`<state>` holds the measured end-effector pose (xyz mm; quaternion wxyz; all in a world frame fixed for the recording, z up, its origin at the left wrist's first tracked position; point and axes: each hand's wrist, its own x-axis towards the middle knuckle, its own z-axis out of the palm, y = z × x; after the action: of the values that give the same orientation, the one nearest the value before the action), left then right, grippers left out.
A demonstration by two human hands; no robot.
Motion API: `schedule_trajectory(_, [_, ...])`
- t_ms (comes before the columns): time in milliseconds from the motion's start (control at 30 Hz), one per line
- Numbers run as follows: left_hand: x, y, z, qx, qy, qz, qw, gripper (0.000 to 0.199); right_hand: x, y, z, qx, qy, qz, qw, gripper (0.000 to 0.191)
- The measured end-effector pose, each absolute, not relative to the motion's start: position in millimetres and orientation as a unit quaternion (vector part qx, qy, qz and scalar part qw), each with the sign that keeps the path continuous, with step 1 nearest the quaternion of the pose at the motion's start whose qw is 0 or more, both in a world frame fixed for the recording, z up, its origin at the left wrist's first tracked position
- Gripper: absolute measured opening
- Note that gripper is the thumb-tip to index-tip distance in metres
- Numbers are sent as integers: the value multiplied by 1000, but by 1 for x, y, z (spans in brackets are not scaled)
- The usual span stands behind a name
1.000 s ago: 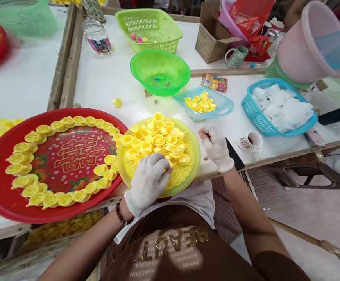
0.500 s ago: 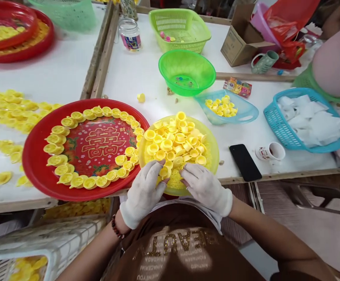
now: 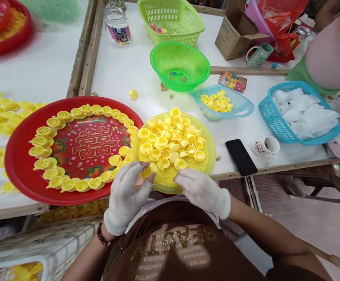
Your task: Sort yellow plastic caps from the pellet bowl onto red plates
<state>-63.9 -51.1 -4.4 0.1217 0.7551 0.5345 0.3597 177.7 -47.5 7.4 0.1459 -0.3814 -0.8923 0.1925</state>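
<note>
Two white-gloved hands are over the near part of the work. My left hand (image 3: 130,191) pinches a yellow cup piece (image 3: 149,171) between thumb and fingers, at the left front edge of a yellow basin (image 3: 212,156). Inside that basin, small yellow cups (image 3: 161,142) lie heaped on a bed of tiny yellow grains (image 3: 170,177). My right hand (image 3: 202,189) has its fingertips closed together over the basin's front edge; what they hold, if anything, is too small to make out. To the left, a red tray (image 3: 17,164) bears a ring of yellow pieces (image 3: 82,185) around its patterned middle.
Behind the basin stand a green bowl (image 3: 180,66), a light-green basket (image 3: 172,19) and a jar (image 3: 119,27). Rightward are a blue scoop (image 3: 244,107), a phone (image 3: 240,157), a mug (image 3: 265,146) and a blue basket (image 3: 299,134). A white crate (image 3: 52,249) is below left.
My left hand has moved left and lifted from the heap with a yellow piece. My right hand has shifted slightly. The whole view has moved a little, with the table items now further left.
</note>
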Motion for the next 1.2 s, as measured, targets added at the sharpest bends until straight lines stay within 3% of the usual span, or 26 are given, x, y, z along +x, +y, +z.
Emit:
schedule_trajectory(167, [-58, -49, -4, 761, 508, 375, 153, 23, 160, -46, -7, -359, -908, 200, 86, 18])
schedule_trajectory(367, [-42, -47, -8, 733, 550, 363, 171, 37, 156, -26, -11, -361, -917, 169, 30, 18])
schedule_trajectory(467, [-43, -43, -8, 731, 555, 364, 159, 26, 152, -24, -19, -369, -915, 162, 21, 18])
schedule_trajectory(533, [-46, -42, -6, 732, 555, 367, 150, 21, 150, -22, -24, -386, -900, 189, 68, 22])
schedule_trajectory(667, [-46, -43, -1, 729, 558, 361, 162, 21, 150, -14, -20, -428, -792, 359, 246, 37])
schedule_trajectory(867, [-18, -44, -8, 733, 531, 355, 233, 39, 138, 1, 12, -427, -411, 619, 516, 48])
schedule_trajectory(1033, [4, -39, -18, 722, 516, 375, 268, 48, 125, 8, 21, -378, -351, 602, 609, 46])
schedule_trajectory(1200, [6, -36, -21, 727, 511, 386, 248, 52, 125, 11, 16, -369, -342, 587, 634, 47])
